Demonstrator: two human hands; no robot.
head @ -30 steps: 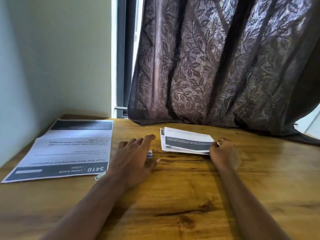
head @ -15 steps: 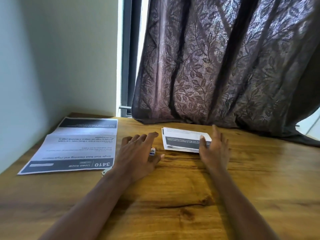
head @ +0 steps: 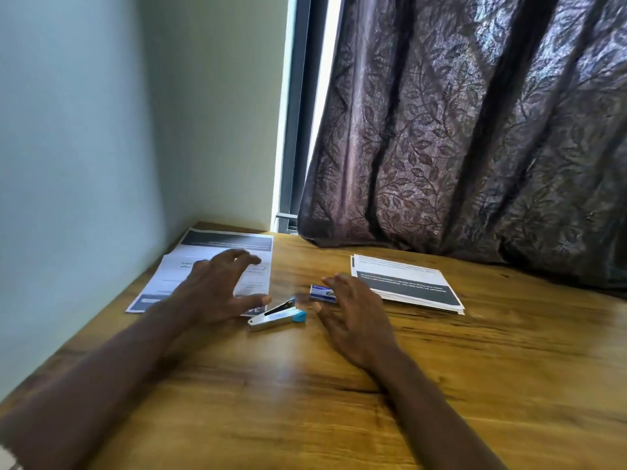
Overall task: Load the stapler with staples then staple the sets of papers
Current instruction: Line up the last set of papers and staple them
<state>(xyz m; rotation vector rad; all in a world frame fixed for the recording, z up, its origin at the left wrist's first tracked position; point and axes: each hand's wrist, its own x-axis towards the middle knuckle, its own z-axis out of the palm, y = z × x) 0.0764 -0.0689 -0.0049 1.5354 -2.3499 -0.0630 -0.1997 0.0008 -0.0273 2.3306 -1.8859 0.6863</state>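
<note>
A small silver stapler with a blue end lies on the wooden table between my hands. Just behind it sits a little blue and white staple box. My left hand hovers over the flat paper set at the left, fingers loosely spread, holding nothing. My right hand is spread open, fingertips at the staple box, and grips nothing. A second, folded paper set lies to the right of that hand.
A wall runs along the table's left side. A dark leaf-patterned curtain hangs behind the table, its hem resting on the far edge. A window frame shows between wall and curtain.
My left hand lifted off the stapler and moved left over the flat papers, uncovering stapler and box. My right hand left the folded papers and came left to the staple box.
</note>
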